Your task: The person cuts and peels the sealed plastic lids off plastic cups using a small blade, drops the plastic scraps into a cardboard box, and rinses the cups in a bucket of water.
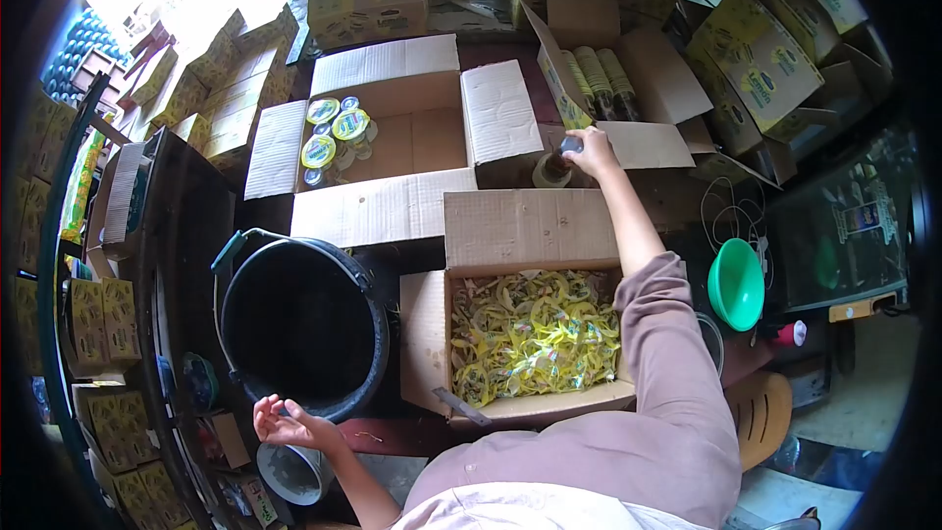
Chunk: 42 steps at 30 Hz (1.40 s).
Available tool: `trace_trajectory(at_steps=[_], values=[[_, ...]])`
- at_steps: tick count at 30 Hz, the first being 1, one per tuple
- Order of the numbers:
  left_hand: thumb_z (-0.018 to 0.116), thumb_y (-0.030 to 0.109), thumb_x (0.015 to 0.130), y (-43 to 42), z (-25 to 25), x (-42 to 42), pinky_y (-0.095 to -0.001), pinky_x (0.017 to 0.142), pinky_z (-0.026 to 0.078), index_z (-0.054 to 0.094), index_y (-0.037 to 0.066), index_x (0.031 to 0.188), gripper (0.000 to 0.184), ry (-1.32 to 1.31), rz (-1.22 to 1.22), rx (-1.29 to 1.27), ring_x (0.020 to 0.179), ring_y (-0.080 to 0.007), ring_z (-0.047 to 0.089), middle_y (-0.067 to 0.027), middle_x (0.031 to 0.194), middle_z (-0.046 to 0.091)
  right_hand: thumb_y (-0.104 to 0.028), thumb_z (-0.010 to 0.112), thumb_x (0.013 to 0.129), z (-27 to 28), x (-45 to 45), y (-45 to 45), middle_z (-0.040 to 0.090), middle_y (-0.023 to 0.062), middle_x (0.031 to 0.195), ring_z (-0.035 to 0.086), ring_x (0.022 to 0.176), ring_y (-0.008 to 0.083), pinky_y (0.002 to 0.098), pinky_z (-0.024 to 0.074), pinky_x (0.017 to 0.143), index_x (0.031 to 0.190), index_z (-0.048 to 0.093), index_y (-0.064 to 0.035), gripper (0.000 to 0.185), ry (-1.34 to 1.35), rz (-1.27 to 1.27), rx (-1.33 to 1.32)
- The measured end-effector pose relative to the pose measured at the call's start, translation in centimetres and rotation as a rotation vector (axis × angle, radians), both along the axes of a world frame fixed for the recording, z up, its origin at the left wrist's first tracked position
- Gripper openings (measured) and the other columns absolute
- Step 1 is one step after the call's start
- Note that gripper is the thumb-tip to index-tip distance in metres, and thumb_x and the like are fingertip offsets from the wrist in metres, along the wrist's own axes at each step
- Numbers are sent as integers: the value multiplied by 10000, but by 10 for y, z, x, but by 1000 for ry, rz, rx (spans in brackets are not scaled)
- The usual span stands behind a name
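My right hand (592, 153) is stretched out past the near boxes, its fingers closed on a small bluish-grey round thing (571, 144). Just below that stands a clear jar (551, 173) with something brownish in it; whether the two touch I cannot tell. My left hand (292, 425) is held palm up by the front rim of a black bucket (381, 353), fingers loosely bent and apart, with nothing in it. In front of me an open carton (543, 229) holds a heap of yellow-green plastic scraps (535, 334).
Another open carton (392, 208) contains several round-lidded cups (334, 132). Beyond my right hand, a box (667, 74) holds stacked rolls or cups (603, 79). A green bowl (736, 285) sits at right, near a white cable. Yellow printed cartons (368, 5) are piled around.
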State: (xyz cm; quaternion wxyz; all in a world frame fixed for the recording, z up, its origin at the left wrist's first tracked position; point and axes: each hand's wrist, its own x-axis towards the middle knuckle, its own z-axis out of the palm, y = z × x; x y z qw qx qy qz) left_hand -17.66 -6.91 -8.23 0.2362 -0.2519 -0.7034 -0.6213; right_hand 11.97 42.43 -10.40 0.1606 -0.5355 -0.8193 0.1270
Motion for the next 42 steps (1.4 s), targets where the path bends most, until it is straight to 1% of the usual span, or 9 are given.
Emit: trace_trajectory(at_steps=[7, 10, 13, 17, 22, 28, 33, 35, 42], values=[[556, 187, 850, -2, -2, 0, -264, 789, 395, 340, 35, 1092, 357, -16, 6, -25, 901, -178, 467, -122, 1065, 444, -154, 782, 554, -4, -11, 17, 625, 156, 992, 599, 933, 289, 371, 475, 847, 987, 658, -93, 455, -124, 7, -1], [518, 15, 768, 5, 7, 6, -297, 796, 374, 325, 42, 1063, 353, -60, 14, -9, 858, -183, 442, -124, 999, 433, -243, 809, 518, -4, -1, 21, 641, 165, 870, 613, 844, 291, 364, 480, 801, 993, 650, -57, 535, -56, 86, -20], [524, 16, 740, 4, 5, 4, -307, 805, 364, 320, 54, 1041, 366, -52, 25, -2, 842, -184, 424, -121, 984, 420, -185, 798, 533, 22, -12, -3, 556, 167, 1049, 547, 983, 307, 368, 444, 864, 1159, 533, -50, 693, -156, -92, 103], [516, -1, 697, 8, 13, 7, -316, 811, 354, 323, 62, 1014, 377, -104, 40, -108, 853, -185, 412, -120, 970, 412, -99, 683, 634, 40, -114, -23, 547, 128, 1022, 571, 890, 304, 371, 482, 792, 1080, 573, -85, 460, 218, 127, 424], [520, 23, 693, 8, 16, 5, -310, 798, 348, 323, 54, 1032, 393, -96, 27, -163, 856, -186, 406, -108, 961, 399, -280, 719, 671, 11, -278, -48, 467, 103, 1176, 479, 1089, 275, 375, 424, 927, 1226, 496, -163, 610, -53, 525, 137], [566, 93, 693, 7, 16, 8, -305, 790, 341, 328, 63, 1019, 405, -173, 81, -178, 857, -181, 412, -89, 921, 401, -328, 749, 633, -61, -388, -36, 359, 143, 1308, 405, 1184, 321, 379, 389, 969, 1236, 463, -89, 709, 107, 299, 61], [634, 183, 800, 5, 21, 9, -302, 793, 380, 355, 72, 1146, 458, -147, -43, -139, 872, -193, 472, -117, 1004, 478, -176, 728, 628, -76, -389, -33, 454, 155, 1107, 469, 1058, 316, 377, 423, 917, 1106, 516, -45, 539, 195, 282, 145], [587, 101, 701, 6, 22, 10, -307, 788, 342, 345, 76, 1051, 426, -184, 19, -203, 868, -179, 433, -96, 955, 432, -207, 756, 552, -83, -373, -34, 445, 157, 1036, 477, 1008, 309, 366, 431, 889, 1086, 516, -47, 606, 237, 242, 61], [580, 39, 654, 8, 23, 8, -302, 761, 319, 363, 66, 1008, 416, -168, -8, -240, 889, -172, 411, -71, 955, 433, -217, 781, 484, -46, -321, -59, 413, 124, 1210, 469, 1129, 291, 368, 448, 915, 1296, 312, -138, 941, 34, 189, -213]])
